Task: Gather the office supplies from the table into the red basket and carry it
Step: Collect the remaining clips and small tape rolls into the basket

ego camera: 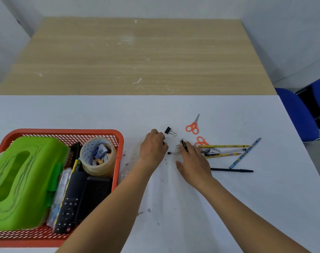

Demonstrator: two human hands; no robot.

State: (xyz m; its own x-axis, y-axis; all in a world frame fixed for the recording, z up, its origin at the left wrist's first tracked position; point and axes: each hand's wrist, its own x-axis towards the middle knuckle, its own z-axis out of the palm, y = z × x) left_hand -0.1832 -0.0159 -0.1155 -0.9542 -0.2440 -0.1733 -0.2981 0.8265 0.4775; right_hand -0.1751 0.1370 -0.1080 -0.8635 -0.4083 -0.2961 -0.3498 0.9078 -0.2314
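Gathering binder clips beside the red basket point(120, 143)

The red basket stands at the left near corner of the white table point(246, 207), already well filled. It holds a green tissue box cover point(24, 179), a roll of clear packing tape point(99, 161) with small items tucked in its core, and a black remote control point(69, 203) lying beside a second black device point(95, 194).

Just right of the basket, the left hand point(153, 148) is clenched around the left-hand binder clip point(166, 140); only its wire loop pokes out past the knuckles. A loose binder clip point(168, 130) lies on the table just beyond those fingers, touching neither hand.

The right hand point(193, 161) lies palm down with its thumb spread wide. The right-hand binder clip point(182, 143) sits at its fingertips, but I cannot tell whether the fingers grasp it or only rest on it. A small black cap point(169, 153) lies between the two hands.

Further right, orange scissors point(193, 126) lie flat, and the handles of a second orange pair point(201, 141) show past the right hand. Beside them are yellow pencils point(226, 146), a few pens point(212, 152), a blue patterned pencil point(246, 152) and a black pen point(232, 170).

A wooden tabletop point(137, 57) adjoins the far edge, and a blue chair point(297, 114) stands at the right.
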